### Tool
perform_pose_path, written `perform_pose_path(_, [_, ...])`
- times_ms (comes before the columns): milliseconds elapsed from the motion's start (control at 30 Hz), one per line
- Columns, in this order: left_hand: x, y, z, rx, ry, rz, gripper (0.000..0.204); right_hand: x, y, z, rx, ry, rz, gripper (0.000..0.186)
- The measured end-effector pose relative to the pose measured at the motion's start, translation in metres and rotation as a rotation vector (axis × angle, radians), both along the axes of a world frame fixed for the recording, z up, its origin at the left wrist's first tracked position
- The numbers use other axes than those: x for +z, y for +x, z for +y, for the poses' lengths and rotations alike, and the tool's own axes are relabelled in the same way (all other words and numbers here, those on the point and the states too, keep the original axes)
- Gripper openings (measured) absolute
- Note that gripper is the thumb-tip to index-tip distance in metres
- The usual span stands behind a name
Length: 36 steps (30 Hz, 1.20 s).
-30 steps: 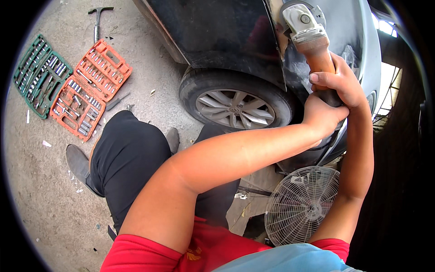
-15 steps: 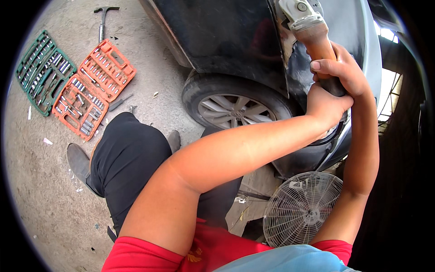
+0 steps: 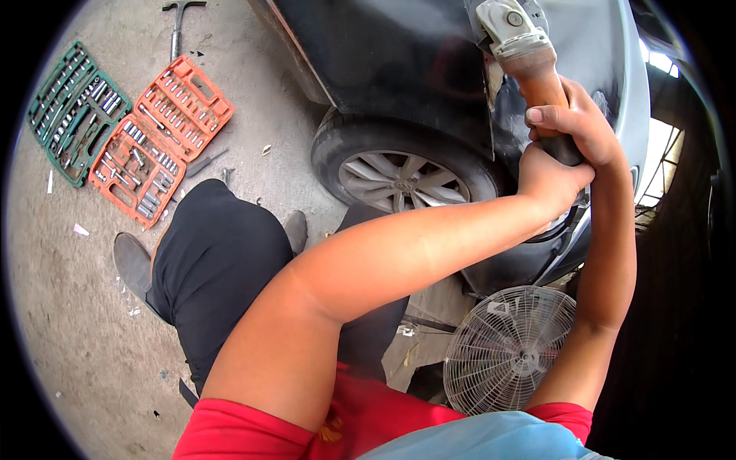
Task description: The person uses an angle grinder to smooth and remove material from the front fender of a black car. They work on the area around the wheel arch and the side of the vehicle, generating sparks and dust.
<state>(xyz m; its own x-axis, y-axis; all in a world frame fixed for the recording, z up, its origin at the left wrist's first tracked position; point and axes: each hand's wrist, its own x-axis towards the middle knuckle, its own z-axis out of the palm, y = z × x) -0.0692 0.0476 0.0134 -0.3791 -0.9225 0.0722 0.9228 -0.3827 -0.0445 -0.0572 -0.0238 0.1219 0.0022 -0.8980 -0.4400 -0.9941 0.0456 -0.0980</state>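
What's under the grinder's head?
Around the grinder head, rounded grey edges of a disc or guard show, with car bodywork beyond. The head covers the rest, including any contact point.

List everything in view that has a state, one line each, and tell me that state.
Grinder: held; disc spin can't be told
Left hand: closed around grinder
Right hand: closed around grinder
Car: paint patchy near grinder
Wheel: mounted, partly hidden
Orange tool case: open
Green tool case: open
Hammer: lying on floor
Fan: spin can't be told
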Motion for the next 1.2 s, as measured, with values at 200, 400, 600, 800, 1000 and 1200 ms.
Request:
perform_pose_path(200, [-0.004, -0.002, 0.014, -0.067, -0.023, -0.037, 0.054, -0.004, -0.010, 0.017, -0.035, -0.027, -0.029, 0.059])
perform_pose_path(400, [-0.004, -0.012, 0.023, -0.104, -0.056, -0.058, 0.053, 0.000, -0.021, 0.027, -0.061, -0.021, -0.032, 0.057])
perform_pose_path(600, [-0.001, -0.023, 0.040, -0.077, -0.036, -0.072, 0.054, 0.001, -0.028, 0.042, -0.093, -0.014, -0.027, 0.055])
perform_pose_path(800, [0.000, -0.041, 0.063, -0.199, -0.117, -0.036, 0.053, 0.004, -0.048, 0.069, -0.159, -0.034, -0.098, 0.054])
perform_pose_path(1000, [-0.020, -0.058, 0.084, 0.003, -0.480, -0.303, 0.045, 0.011, -0.089, 0.139, -0.120, -0.449, -0.251, 0.063])
perform_pose_path(1200, [-0.051, -0.033, 0.078, 0.248, -0.797, -0.869, 0.052, -0.039, -0.118, 0.181, 0.101, -0.775, -0.722, 0.067])
